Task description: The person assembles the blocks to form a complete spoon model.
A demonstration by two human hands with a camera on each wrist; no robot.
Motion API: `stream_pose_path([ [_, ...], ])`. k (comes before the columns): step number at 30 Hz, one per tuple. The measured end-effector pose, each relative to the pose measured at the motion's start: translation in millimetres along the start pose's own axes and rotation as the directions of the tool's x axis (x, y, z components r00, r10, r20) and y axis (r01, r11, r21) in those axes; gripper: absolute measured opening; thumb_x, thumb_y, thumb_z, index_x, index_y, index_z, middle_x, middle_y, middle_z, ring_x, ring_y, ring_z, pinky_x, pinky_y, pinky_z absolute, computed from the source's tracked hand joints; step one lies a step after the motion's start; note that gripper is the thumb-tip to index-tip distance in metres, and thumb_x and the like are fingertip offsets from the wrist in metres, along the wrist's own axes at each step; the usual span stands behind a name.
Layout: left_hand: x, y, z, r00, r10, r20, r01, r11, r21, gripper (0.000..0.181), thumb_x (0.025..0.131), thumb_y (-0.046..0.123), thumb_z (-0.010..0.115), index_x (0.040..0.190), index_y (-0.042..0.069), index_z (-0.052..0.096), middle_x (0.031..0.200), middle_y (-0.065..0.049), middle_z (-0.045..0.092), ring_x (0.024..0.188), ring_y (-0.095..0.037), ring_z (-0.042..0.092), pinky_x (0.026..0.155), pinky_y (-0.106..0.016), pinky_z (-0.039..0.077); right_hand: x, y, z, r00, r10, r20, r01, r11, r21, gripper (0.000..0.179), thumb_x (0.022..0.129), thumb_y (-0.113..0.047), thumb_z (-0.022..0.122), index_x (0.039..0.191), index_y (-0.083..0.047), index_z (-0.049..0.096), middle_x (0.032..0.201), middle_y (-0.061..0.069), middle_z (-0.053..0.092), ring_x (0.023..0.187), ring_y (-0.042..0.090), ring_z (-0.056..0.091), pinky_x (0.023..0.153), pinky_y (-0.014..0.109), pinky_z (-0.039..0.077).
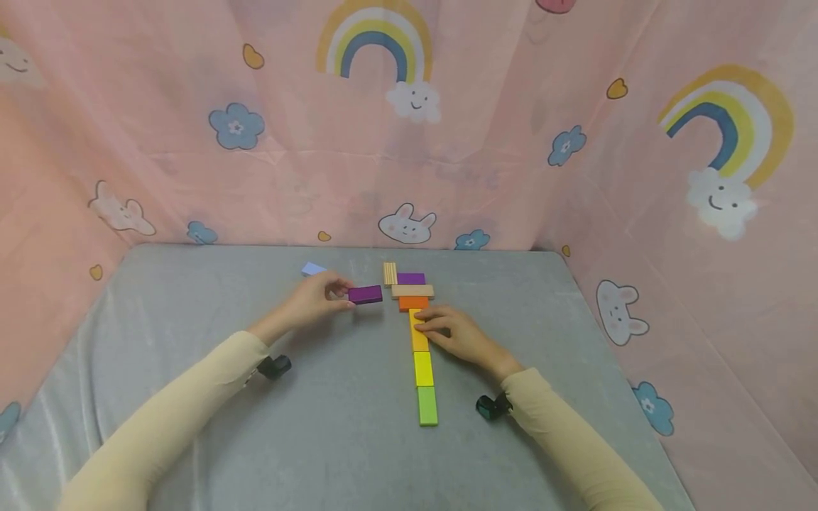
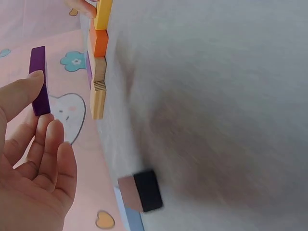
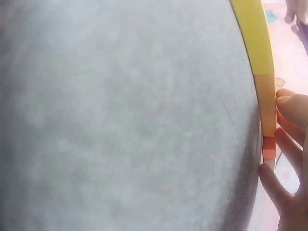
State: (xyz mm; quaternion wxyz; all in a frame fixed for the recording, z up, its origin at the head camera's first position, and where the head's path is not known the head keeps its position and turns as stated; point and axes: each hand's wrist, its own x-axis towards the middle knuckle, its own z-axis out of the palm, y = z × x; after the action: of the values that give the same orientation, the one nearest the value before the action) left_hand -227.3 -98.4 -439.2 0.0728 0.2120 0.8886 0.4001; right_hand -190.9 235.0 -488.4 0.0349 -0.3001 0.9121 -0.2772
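My left hand [image 1: 313, 301] pinches a dark purple block [image 1: 365, 294] between thumb and fingertips, held over the table to the left of a row of blocks. My right hand [image 1: 463, 335] rests its fingertips on the yellow-orange block [image 1: 419, 339] in that row. Towards me, a yellow block [image 1: 424, 369] and a green block [image 1: 427, 406] continue the line end to end. Beyond it lie an orange block [image 1: 413, 304] and a pale wooden block [image 1: 412, 291], both crosswise. Behind these are another purple block [image 1: 411, 278] and a striped wooden block [image 1: 390, 274].
A light blue block [image 1: 312, 269] lies behind my left hand, partly hidden by it. In the left wrist view a brown-and-black piece [image 2: 142, 190] overlaps that block. Grey cloth covers the table [image 1: 287, 433]; a pink printed curtain [image 1: 287, 191] hangs along its back and sides.
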Motion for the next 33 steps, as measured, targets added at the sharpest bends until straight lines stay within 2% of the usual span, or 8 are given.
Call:
stream_pose_path([
  [8,34.6,10.8,16.0,0.999,0.021,-0.034,-0.021,1.0,-0.011,0.036,0.089,0.022,0.074,0.12,0.007,0.067,0.117,-0.011,0.068,0.106,-0.024,0.062,0.092,-0.04,0.054,-0.4,1.0,0.5,1.0,-0.009,-0.006,0.009,1.0,0.001,0.025,0.096,-0.021,0.066,0.119,-0.02,0.073,0.133,-0.003,0.064,0.129,0.022,0.057,0.112,0.046,0.045],
  [14,57.2,13.3,25.9,0.998,0.009,-0.055,-0.012,0.999,-0.041,0.035,0.091,0.023,0.071,0.123,0.01,0.066,0.121,-0.009,0.067,0.11,-0.024,0.061,0.097,-0.041,0.053,-0.3,1.6,0.2,1.0,-0.007,-0.001,0.007,1.0,0.001,0.025,0.096,-0.021,0.065,0.119,-0.02,0.073,0.134,-0.003,0.064,0.129,0.022,0.056,0.112,0.046,0.045],
  [21,77.4,10.0,38.0,0.997,-0.023,-0.067,0.019,0.998,-0.059,0.032,0.092,0.023,0.07,0.121,0.011,0.067,0.117,-0.008,0.064,0.11,-0.024,0.06,0.098,-0.04,0.053,-0.8,0.8,0.3,0.999,-0.039,-0.013,0.038,0.999,-0.005,0.024,0.096,-0.02,0.065,0.119,-0.019,0.073,0.133,-0.001,0.065,0.128,0.024,0.058,0.111,0.048,0.045],
  [28,95.4,11.6,48.9,0.997,0.005,-0.079,-0.01,0.998,-0.07,0.032,0.091,0.019,0.071,0.121,0.008,0.067,0.116,-0.011,0.064,0.106,-0.026,0.061,0.096,-0.04,0.053,-1.1,-0.2,0.5,1.0,0.0,-0.003,0.0,1.0,0.006,0.025,0.096,-0.021,0.065,0.119,-0.02,0.073,0.134,-0.003,0.064,0.129,0.023,0.056,0.112,0.047,0.044],
  [33,105.0,11.1,55.5,0.995,-0.003,-0.104,-0.005,0.997,-0.076,0.032,0.092,0.017,0.071,0.121,0.006,0.067,0.116,-0.013,0.065,0.107,-0.027,0.061,0.097,-0.04,0.053,-0.5,-1.2,0.2,1.0,0.005,-0.002,-0.005,1.0,0.003,0.025,0.096,-0.021,0.066,0.119,-0.02,0.073,0.134,-0.002,0.064,0.13,0.023,0.056,0.113,0.047,0.044],
])
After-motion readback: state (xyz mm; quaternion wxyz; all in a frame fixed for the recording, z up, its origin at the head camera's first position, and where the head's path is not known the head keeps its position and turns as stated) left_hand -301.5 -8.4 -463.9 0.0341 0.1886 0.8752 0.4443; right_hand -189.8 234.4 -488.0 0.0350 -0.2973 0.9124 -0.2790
